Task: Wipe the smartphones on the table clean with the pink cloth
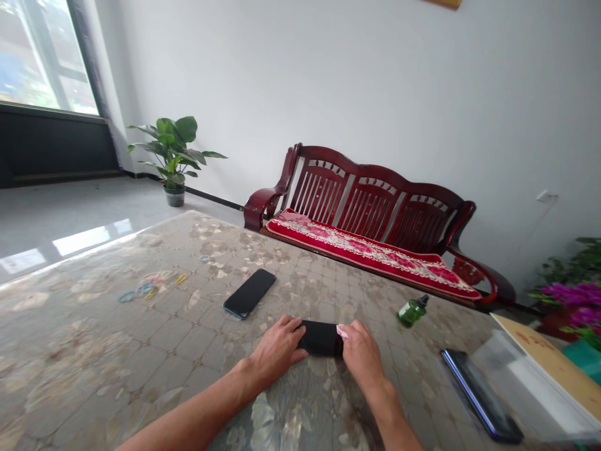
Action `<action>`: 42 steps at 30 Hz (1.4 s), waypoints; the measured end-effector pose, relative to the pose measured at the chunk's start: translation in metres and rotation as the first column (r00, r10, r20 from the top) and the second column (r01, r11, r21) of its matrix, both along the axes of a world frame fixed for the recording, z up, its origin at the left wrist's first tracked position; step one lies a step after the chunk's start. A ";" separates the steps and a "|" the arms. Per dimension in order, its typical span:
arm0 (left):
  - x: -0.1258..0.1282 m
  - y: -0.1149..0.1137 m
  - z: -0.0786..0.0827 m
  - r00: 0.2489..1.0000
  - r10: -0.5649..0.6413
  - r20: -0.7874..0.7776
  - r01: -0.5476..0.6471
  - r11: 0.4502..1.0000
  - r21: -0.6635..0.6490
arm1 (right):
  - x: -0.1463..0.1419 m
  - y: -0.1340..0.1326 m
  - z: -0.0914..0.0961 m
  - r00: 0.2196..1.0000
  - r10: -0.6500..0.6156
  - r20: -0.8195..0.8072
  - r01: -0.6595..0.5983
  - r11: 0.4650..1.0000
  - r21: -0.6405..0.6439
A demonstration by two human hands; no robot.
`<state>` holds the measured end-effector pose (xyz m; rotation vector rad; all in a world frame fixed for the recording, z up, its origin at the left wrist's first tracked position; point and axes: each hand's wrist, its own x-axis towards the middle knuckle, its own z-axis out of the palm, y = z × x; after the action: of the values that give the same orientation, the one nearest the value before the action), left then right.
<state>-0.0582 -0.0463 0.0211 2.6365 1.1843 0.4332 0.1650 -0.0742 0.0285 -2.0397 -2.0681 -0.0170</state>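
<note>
A black phone (320, 338) lies flat on the patterned table (141, 351) between my hands. My left hand (277, 349) rests on its left end, fingers curled over the edge and holding it down. My right hand (361, 354) is closed at the phone's right end, pinching a small pink-white piece (342, 332) against the screen; what that piece is I cannot make out.
A second dark phone (250, 292) lies further back on the left, a third phone (481, 394) near the right edge. A small green bottle (412, 311) lies on its side. Several coloured rubber bands (145, 289) sit at left. A board (549, 369) and a red wooden bench (366, 232) are beyond.
</note>
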 end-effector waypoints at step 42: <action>-0.004 0.003 -0.015 0.993 0.025 0.113 -0.021 0.999 -0.037 | -0.038 -0.020 -0.001 0.979 0.188 -0.083 -0.186 0.982 0.023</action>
<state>-0.0623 -0.0433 0.0063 2.5338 1.1769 0.5527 0.1271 -0.0944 0.0277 -1.7961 -2.1901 0.0840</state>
